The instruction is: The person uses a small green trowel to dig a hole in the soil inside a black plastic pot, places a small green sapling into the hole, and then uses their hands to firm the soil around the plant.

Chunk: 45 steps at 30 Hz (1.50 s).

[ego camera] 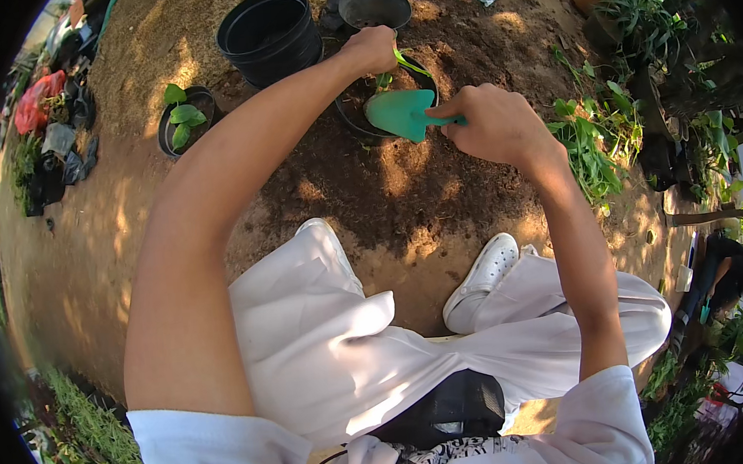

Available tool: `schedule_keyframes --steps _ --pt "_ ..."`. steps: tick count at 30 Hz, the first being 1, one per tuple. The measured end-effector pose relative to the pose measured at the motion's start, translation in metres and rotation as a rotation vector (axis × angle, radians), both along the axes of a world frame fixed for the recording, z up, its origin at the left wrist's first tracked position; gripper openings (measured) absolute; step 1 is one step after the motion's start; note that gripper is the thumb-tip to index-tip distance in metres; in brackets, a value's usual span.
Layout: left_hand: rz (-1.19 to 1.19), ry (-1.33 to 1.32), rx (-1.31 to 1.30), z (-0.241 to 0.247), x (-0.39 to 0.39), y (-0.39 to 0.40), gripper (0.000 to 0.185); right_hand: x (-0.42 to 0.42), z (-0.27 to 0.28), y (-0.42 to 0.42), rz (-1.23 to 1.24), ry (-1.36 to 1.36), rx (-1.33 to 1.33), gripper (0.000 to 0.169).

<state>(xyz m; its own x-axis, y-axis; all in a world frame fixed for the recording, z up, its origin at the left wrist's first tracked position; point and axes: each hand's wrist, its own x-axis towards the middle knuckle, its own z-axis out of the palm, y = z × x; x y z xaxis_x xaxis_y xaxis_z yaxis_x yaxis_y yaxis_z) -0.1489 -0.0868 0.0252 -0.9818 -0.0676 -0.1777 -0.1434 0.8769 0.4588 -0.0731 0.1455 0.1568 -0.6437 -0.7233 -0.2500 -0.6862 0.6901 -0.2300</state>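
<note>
My left hand (370,50) grips a green plant stem (412,64) over a black plastic pot (351,117). In my right hand (494,121) is the handle of a green garden trowel (401,114). The trowel's blade lies over the same pot, and its tip points left. Some soil shows inside the pot, but the blade and my left hand hide much of the interior. A small green leaf (384,80) shows just below my left hand. Loose dark soil (368,186) covers the ground around the pot.
Large black pots (270,37) stand beyond my left forearm, beside a shallower grey-black pot (375,9). A potted leafy seedling (186,122) sits to the left. Uprooted-looking green plants (590,143) lie at right. Another person (732,275) holding a green tool is at far right.
</note>
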Motion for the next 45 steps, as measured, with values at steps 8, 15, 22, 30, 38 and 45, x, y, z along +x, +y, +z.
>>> schedule_keyframes --steps 8,15,22,30,38,45 --pt "-0.002 -0.029 0.007 0.007 -0.002 0.003 0.036 -0.02 -0.019 0.025 -0.132 -0.279 0.006 0.04" --pt "-0.007 -0.067 -0.009 0.006 0.001 -0.004 0.042 -0.022 0.021 0.045 -0.323 -0.444 -0.108 0.039" --pt "0.027 -0.039 0.007 0.009 0.002 -0.003 0.036 -0.001 -0.016 0.022 -0.533 -0.624 -0.213 0.043" --pt "0.053 -0.095 0.052 0.009 0.003 -0.003 0.033 0.033 -0.028 -0.01 -0.427 -0.503 -0.032 0.039" --pt "0.036 -0.086 0.05 0.007 0.002 -0.003 0.032 0.029 0.017 -0.001 -0.515 -0.507 -0.087 0.04" --pt "0.039 -0.027 0.034 0.008 0.002 -0.001 0.034 0.028 0.014 -0.014 -0.357 -0.562 0.064 0.046"
